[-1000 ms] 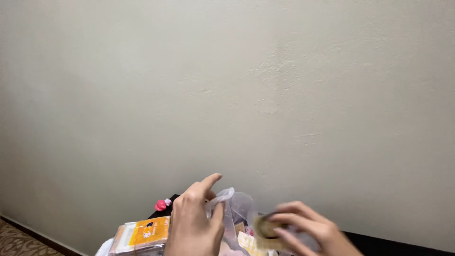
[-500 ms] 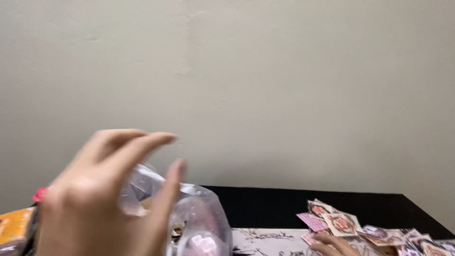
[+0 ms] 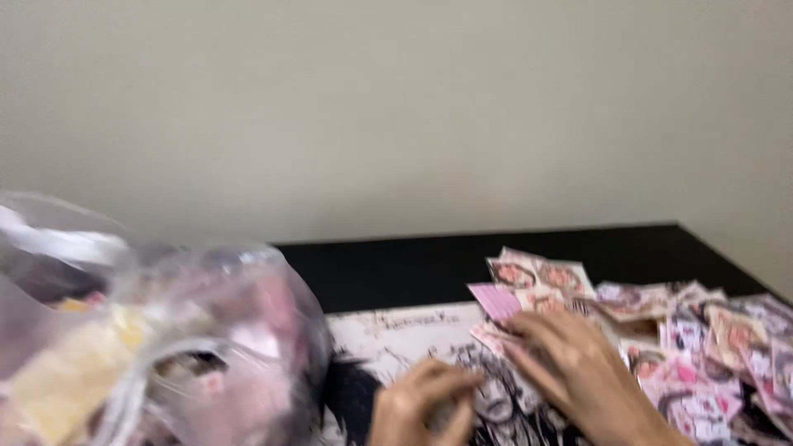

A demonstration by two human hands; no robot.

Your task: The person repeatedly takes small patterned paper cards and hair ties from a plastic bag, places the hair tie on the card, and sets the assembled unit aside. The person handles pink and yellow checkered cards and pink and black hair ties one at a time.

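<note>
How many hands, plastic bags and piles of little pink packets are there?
Hands: 2, the left hand and the right hand
Clear plastic bag: 1
Pile of pink packets: 1, too blurred to count the packets singly
Total: 4

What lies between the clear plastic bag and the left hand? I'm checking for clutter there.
In the head view, only the printed black-and-white sheet shows between the clear plastic bag and left hand; nothing else, though it's blurred.

The clear plastic bag [image 3: 157, 347] beside me is blurred and cut off at the left and bottom edges; I can't make out its contents. My left hand [image 3: 421, 409] runs off the bottom edge.
</note>
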